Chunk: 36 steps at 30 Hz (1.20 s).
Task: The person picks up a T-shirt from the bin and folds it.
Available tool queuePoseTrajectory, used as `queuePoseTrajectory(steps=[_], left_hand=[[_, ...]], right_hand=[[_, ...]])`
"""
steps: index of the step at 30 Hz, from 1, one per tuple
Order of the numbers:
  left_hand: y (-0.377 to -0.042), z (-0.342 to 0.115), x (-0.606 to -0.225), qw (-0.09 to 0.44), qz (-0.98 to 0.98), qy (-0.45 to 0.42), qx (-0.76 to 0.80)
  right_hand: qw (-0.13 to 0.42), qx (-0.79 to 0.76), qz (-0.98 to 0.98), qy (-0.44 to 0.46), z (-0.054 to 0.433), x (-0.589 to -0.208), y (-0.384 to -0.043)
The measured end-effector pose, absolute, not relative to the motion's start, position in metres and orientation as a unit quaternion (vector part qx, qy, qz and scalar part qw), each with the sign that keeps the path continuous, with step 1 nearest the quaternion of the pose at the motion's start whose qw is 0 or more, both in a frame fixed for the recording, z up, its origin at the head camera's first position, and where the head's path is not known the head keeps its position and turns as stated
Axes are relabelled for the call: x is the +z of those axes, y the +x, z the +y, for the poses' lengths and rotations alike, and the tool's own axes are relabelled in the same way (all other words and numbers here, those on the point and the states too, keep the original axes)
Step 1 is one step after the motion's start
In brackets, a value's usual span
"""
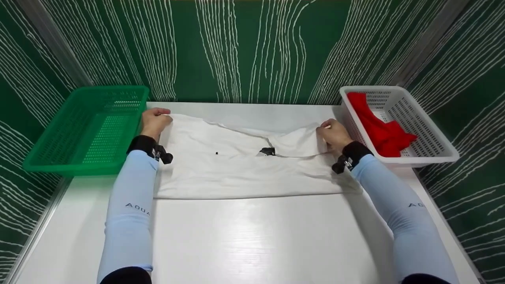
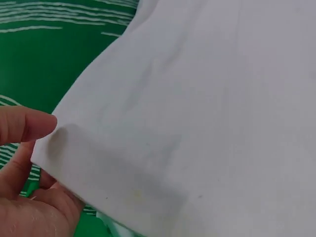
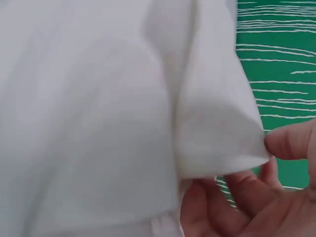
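Observation:
A white garment (image 1: 244, 177) lies spread across the table, its near part flat and its far part lifted along the far edge. Small black marks show near its middle, partly hidden by a crosswise fold. My left hand (image 1: 155, 123) pinches the far left corner between thumb and fingers; in the left wrist view the thumb (image 2: 34, 124) presses on top of the cloth. At the far right corner my right hand (image 1: 334, 134) pinches the cloth too. The right wrist view shows a fold running beside the corner under the right thumb (image 3: 291, 140).
A green basket (image 1: 85, 170) stands on the left, close beside my left hand. On the right is a white basket (image 1: 430, 157) with a red cloth (image 1: 382, 130) in it. Green walls with white lines enclose the white table (image 1: 244, 240) at the back and sides.

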<state>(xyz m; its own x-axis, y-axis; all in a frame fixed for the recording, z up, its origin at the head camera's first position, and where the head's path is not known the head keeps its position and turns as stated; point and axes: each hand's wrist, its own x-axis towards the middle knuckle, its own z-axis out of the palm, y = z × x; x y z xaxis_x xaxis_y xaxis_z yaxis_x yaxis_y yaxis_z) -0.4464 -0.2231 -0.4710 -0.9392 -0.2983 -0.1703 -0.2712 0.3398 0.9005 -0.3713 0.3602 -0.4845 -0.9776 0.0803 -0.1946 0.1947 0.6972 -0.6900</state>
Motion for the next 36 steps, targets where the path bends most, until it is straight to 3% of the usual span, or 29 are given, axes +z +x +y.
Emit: queuePoseTrajectory(steps=[3, 6, 11, 18, 22, 26, 36], left_hand=[[-0.445, -0.223, -0.473, 0.030, -0.788, 0.214, -0.576], [-0.443, -0.227, -0.473, 0.004, -0.793, 0.216, -0.569], [-0.437, -0.235, -0.468, -0.059, -0.882, 0.114, -0.453], [-0.422, -0.233, -0.454, 0.082, -0.943, -0.022, -0.322], [-0.414, -0.227, -0.443, 0.118, -0.956, -0.058, -0.263], [-0.405, -0.225, -0.435, 0.118, -0.968, -0.095, -0.200], [-0.356, -0.244, -0.444, 0.159, -0.957, -0.242, -0.006]], right_hand=[[0.087, -0.398, 0.912, 0.051, 0.353, -0.487, -0.370], [0.105, -0.398, 0.911, 0.006, 0.348, -0.489, -0.369], [0.100, -0.464, 0.880, 0.008, 0.350, -0.482, -0.369], [0.034, -0.572, 0.818, 0.052, 0.354, -0.452, -0.368], [0.022, -0.618, 0.783, 0.060, 0.355, -0.430, -0.357], [0.055, -0.599, 0.798, 0.042, 0.368, -0.414, -0.340], [0.216, -0.472, 0.854, -0.038, 0.415, -0.407, -0.304]])
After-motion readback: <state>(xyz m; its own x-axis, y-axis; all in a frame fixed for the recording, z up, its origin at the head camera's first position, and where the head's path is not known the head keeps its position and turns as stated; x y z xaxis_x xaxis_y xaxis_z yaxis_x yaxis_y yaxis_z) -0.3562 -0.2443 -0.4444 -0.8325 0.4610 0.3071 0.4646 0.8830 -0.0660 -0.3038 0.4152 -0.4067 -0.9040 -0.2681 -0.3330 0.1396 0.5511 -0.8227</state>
